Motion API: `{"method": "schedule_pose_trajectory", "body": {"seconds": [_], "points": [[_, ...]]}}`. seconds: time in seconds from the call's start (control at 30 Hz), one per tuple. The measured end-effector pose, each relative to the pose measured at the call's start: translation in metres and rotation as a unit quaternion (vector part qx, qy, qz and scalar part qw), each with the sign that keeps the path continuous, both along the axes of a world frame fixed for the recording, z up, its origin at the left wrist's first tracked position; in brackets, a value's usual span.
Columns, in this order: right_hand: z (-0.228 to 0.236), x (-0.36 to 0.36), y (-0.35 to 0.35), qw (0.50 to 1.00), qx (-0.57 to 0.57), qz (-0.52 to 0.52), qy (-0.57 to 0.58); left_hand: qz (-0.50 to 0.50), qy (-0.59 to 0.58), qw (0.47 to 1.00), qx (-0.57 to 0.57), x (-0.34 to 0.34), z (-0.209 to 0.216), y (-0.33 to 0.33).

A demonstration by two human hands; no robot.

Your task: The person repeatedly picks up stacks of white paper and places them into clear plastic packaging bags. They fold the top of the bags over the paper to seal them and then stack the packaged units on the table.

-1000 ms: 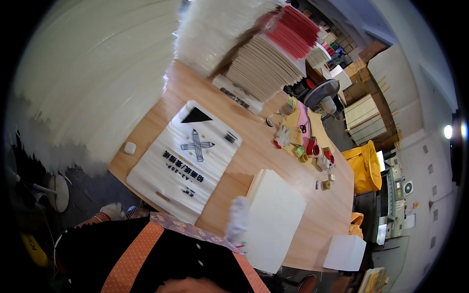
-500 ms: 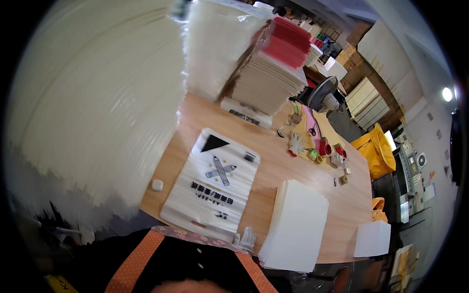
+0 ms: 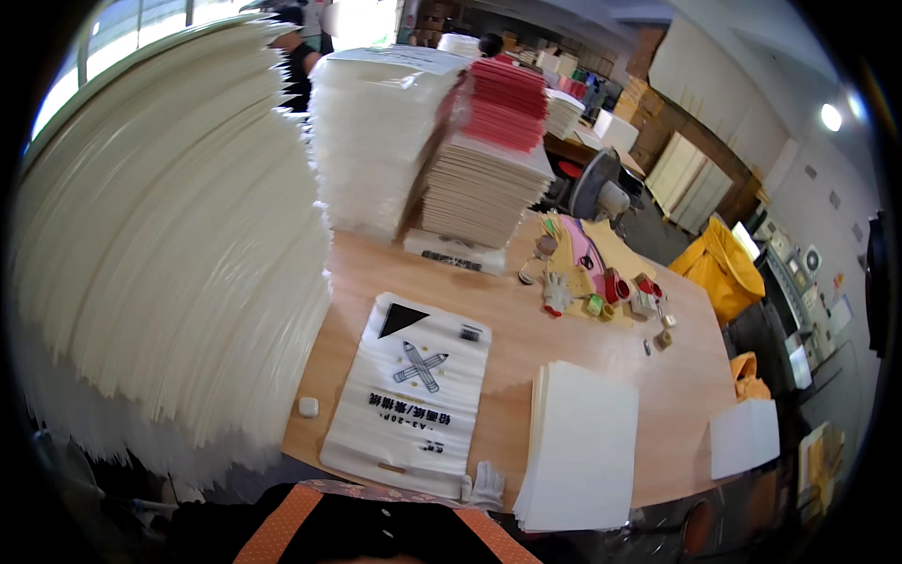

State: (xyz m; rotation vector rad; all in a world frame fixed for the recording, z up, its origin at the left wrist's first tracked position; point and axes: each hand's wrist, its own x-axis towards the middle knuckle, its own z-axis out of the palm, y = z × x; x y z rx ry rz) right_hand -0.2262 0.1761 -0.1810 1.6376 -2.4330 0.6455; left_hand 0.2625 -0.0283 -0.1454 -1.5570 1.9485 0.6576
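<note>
A white plastic bag point(image 3: 390, 437) printed with crossed pencils and a black corner triangle lies flat on the wooden table point(image 3: 512, 376) in front of me. My right hand point(image 3: 485, 487), in a white glove, rests at the table's near edge beside the bag's lower right corner. Its fingers look stretched out, and nothing shows in them; the wrist is hidden. My left hand is out of sight. Just right of the gloved hand lies a thick stack of white paper sheets point(image 3: 584, 446). A small white rounded object point(image 3: 308, 407) sits left of the bag.
A tall stack of whitish plastic sheets or bags point(image 3: 178, 254) towers on the left. Behind stand a wrapped pile point(image 3: 362, 141) and a board stack point(image 3: 484, 188) topped with red packs point(image 3: 507, 103). Tape rolls point(image 3: 615, 287), scissors and a glove point(image 3: 556, 293) lie farther right.
The view has tilted upward, so the table and bag sit lower in the picture. A person at the far left back has come into view. The gloved hand stays by the bag's corner.
</note>
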Motion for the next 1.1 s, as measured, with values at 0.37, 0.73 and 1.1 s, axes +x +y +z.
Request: {"method": "schedule_pose_trajectory", "body": {"seconds": [0.37, 0.73, 1.1], "points": [[0.004, -0.008, 0.005, 0.999, -0.019, -0.003, -0.029, -0.014, -0.028, 0.999, -0.029, -0.009, -0.006, -0.01], [0.011, -0.018, 0.007, 0.991, -0.1, 0.033, -0.081, -0.093, -0.036, 0.995, -0.03, -0.132, -0.041, 0.093], [0.02, -0.028, 0.014, 0.993, -0.092, 0.061, -0.046, -0.011, 0.062, 0.984, -0.166, -0.215, -0.023, 0.107]]}}
